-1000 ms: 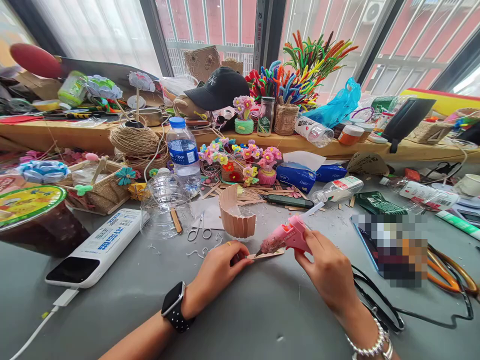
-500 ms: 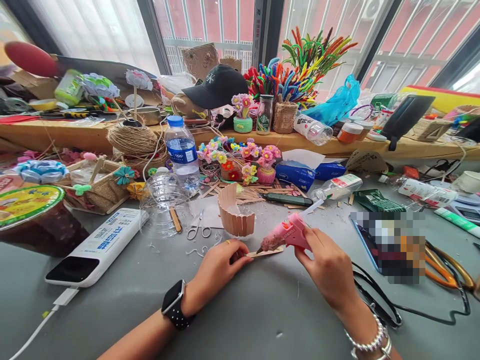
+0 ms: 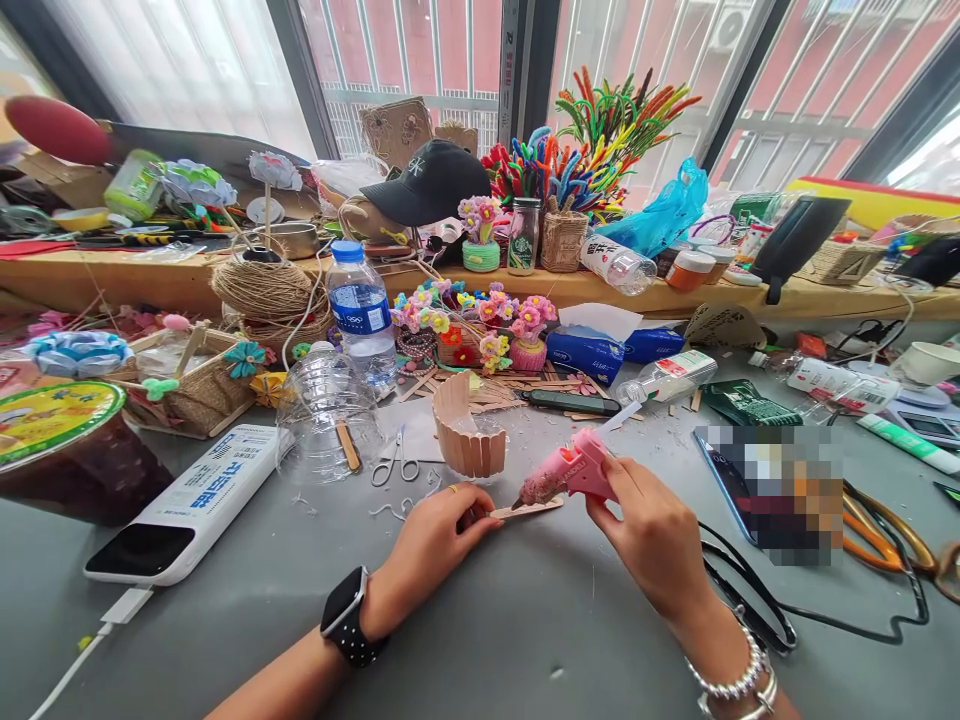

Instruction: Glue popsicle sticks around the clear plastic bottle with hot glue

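My right hand (image 3: 649, 535) is closed round a pink hot glue gun (image 3: 570, 470), its nozzle pointing down-left onto a flat wooden craft stick (image 3: 529, 510) that lies on the grey table (image 3: 480, 630). My left hand (image 3: 431, 545), with a black smartwatch on the wrist, pinches the left end of that stick and holds it flat. Just behind the stick stands a small round basket made of upright wooden sticks (image 3: 469, 430).
Small scissors (image 3: 397, 462) and a cut clear plastic bottle (image 3: 326, 410) lie to the left of the basket, with a white power bank (image 3: 187, 500) further left. A black cable (image 3: 757, 610) runs from the right. Bottles, twine, pipe-cleaner flowers and clutter crowd the back.
The view has shifted slightly. Both hands, the glue gun and the stick stay almost where they were.
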The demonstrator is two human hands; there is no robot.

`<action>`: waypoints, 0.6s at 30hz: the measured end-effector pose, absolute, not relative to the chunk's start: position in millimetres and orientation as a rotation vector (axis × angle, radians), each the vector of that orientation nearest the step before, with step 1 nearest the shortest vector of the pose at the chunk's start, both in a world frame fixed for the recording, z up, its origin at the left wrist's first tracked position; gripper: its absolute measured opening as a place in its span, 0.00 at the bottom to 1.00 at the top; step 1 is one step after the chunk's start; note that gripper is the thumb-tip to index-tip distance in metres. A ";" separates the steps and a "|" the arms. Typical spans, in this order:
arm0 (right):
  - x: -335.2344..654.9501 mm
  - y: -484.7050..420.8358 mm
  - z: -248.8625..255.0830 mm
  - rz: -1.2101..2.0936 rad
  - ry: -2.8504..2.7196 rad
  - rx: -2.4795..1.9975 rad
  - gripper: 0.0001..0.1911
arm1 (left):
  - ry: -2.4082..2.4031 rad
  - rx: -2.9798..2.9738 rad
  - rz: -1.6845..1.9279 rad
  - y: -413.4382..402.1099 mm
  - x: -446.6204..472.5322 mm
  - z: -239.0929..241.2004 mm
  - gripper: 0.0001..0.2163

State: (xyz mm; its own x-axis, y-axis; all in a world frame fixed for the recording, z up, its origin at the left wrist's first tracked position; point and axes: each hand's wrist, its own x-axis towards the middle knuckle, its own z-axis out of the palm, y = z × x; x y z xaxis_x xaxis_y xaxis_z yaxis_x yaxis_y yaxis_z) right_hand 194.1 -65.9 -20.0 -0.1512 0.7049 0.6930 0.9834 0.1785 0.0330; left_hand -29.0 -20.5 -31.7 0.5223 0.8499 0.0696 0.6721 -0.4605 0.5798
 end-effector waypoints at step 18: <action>194.7 -66.3 -17.3 -0.705 -1.925 -1.565 0.11 | 1.250 2.268 0.492 -19.6 -29.0 -32.6 0.10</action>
